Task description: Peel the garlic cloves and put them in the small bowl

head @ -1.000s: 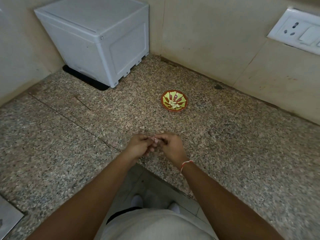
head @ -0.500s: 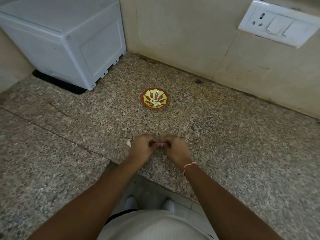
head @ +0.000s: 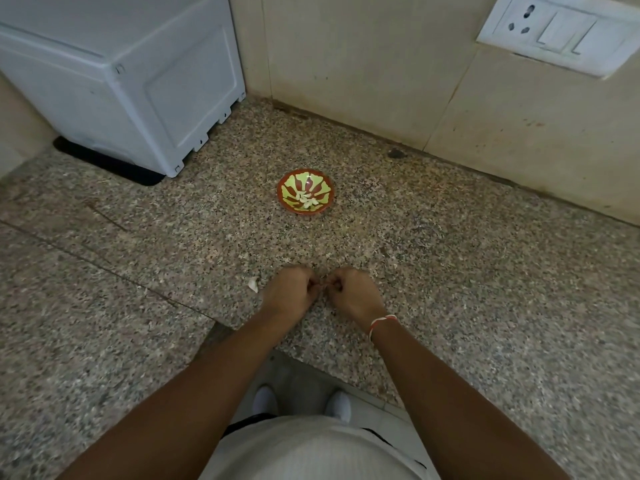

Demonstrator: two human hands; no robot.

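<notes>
Both hands sit close together near the front edge of the speckled stone bench, knuckles up and fingers curled inward. The left hand and the right hand almost touch at the fingertips, each grip closed toward the narrow gap between them; whatever they pinch there is too small and hidden to name (likely the clove, but it cannot be made out). A red-and-white thread circles the right wrist.

The small bowl, red-rimmed with a green pattern, stands farther back on the bench, well apart from the hands, with several pale peeled cloves lying in it. Bare stone lies all around the bowl. A pale scrap of garlic rests just left of the left hand.

A white box fills the back left corner against the wall; a switch plate is on the right-hand wall.
</notes>
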